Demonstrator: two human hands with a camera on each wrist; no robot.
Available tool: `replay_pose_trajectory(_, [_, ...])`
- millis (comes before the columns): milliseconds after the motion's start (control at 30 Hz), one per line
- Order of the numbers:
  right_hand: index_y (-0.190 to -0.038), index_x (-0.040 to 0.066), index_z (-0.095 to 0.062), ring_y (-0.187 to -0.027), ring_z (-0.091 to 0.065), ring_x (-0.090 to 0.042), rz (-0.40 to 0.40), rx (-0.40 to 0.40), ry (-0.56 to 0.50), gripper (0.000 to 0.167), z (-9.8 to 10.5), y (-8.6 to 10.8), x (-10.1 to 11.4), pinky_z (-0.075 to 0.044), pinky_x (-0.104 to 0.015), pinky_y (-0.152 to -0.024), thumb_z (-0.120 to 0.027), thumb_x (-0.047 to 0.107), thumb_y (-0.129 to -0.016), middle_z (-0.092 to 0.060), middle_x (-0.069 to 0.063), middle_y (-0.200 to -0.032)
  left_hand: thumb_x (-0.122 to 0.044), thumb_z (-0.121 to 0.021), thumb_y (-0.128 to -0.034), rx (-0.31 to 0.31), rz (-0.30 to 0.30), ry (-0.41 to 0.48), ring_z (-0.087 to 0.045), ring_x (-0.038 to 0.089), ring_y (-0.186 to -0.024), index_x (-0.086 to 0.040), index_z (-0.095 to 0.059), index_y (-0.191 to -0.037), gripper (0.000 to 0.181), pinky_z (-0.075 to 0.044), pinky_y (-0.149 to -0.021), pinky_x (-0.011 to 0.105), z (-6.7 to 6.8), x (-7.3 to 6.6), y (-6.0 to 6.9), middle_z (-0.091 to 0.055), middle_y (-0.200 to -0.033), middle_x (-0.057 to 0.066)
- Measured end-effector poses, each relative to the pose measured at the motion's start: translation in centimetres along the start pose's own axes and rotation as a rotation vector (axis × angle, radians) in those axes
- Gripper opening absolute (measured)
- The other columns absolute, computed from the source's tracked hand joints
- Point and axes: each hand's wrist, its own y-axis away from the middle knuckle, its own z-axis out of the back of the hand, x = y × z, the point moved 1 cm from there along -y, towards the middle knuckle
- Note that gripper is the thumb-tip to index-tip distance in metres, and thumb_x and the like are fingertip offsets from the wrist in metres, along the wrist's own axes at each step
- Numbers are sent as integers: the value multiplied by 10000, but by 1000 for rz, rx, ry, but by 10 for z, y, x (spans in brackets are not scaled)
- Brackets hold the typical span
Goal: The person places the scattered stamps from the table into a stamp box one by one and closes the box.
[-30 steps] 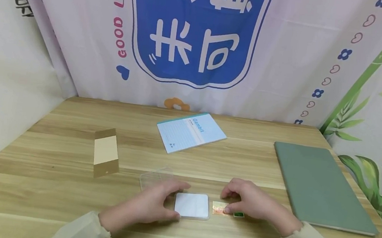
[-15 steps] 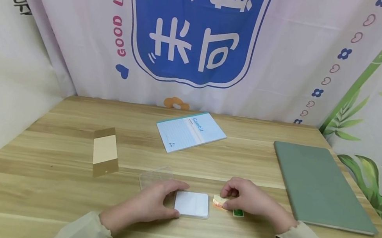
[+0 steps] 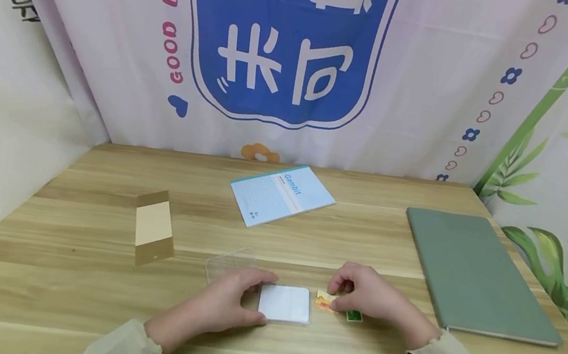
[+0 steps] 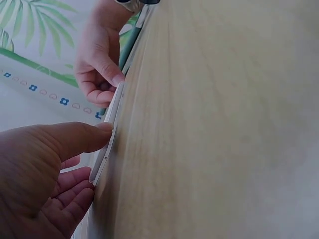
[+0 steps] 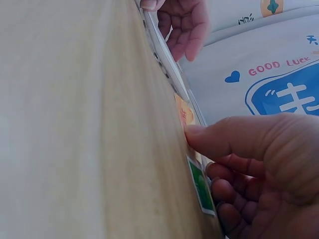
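Observation:
In the head view my left hand (image 3: 230, 299) grips the left side of a shallow clear plastic case (image 3: 285, 304) with a white top face, thumb at the near edge and fingers at the far edge. The left wrist view shows this case (image 4: 110, 132) edge-on at the thumb tip. Just right of it, my right hand (image 3: 371, 292) pinches a small orange and cream stamp (image 3: 324, 300) between thumb and fingers. Its thumb covers part of the stamp (image 5: 183, 110) in the right wrist view. A green stamp with a pale border (image 3: 354, 316) lies under the right hand, partly hidden.
A clear plastic lid-like piece (image 3: 229, 264) lies behind the left hand. Farther off are a brown and cream card (image 3: 154, 226) and a light blue notebook (image 3: 282, 195). A large dark green flat pad or book (image 3: 480, 275) lies at the right. Printed curtains (image 3: 420, 87) hang behind the table.
The orange stamp, earlier flat under the right fingers, has tilted and shifted slightly in the right hand's pinch. The left hand stays at the case. The head view has shifted slightly.

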Motion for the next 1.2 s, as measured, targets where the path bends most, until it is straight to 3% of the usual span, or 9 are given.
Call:
replay_pose_trajectory(533, [-798, 87, -631, -728, -483, -150, -48, -68, -5, 151, -4, 1, 4, -433, -237, -600, -762, 83, -722, -544, -7, -800, -158, -785, -718, 17, 27, 4, -561, 188, -1059, -62, -560, -1222, 560, -490, -907, 357, 2, -2, -1, -585, -1208, 66])
replay_pose_trajectory(867, [-772, 75, -612, -715, -488, -156, -70, -63, -32, 141, -7, 1, 6, -440, -251, -587, -744, 42, -731, -545, -20, -789, -171, -787, -718, 15, 26, 2, -559, 187, -1062, -74, -562, -1220, 559, -485, -913, 363, 1, -1, 0, -588, -1197, 53])
replay_pose_trajectory(1200, [-779, 67, -591, -678, -487, -152, -43, -33, -71, 138, -9, 1, 4, -427, -243, -559, -721, 32, -751, -547, -5, -729, -156, -785, -719, 16, 23, 15, -564, 191, -1055, -62, -552, -1228, 568, -488, -909, 356, 1, -1, 0, -594, -1175, 55])
